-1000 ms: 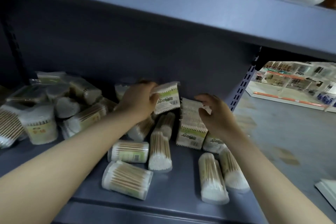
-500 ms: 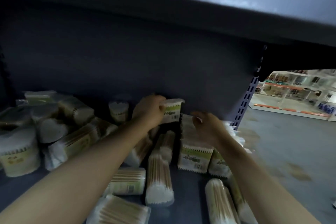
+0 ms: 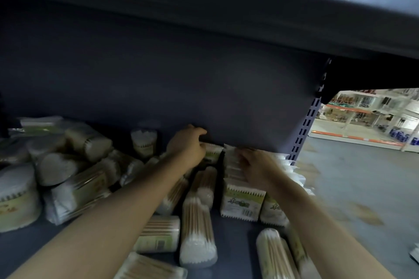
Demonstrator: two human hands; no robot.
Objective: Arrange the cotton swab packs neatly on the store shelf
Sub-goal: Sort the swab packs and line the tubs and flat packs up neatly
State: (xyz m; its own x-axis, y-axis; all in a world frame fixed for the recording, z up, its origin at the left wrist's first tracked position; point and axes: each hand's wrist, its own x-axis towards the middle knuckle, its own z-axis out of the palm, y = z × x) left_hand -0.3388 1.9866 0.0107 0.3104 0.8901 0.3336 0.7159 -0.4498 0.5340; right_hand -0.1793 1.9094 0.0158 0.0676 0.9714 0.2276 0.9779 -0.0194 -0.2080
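Shelf (image 3: 226, 253) first, a dark blue deck under a low overhang, and it is a mess: cylindrical tubs (image 3: 197, 229) of cotton swabs lie tipped on their sides across the front and left, long axes pointing every which way. Over on the right there's order, a row of flat packs (image 3: 243, 203) standing upright one behind another, running from the front label back toward the rear panel (image 3: 158, 75).

Right hand (image 3: 256, 166) sits on top of that row, fingers curled over the upper edges of the packs, pressing and steadying them. Left hand (image 3: 187, 146) is deep at the back, just left of the row, fingers wrapped round a single flat pack (image 3: 213, 154) held upright against the rear panel, with only its top and a strip of green label showing.

Now the key relation: that single pack lies just left of the row's rear end, nearly touching it, broad face forward like the rest. Left hand is the nearer one, so I'd judge a short slide to the right tucks it in line.

Compared with a second ago, the pack has travelled from raised and mid-shelf to low against the rear panel, and the right hand has moved from the row's side onto its top.
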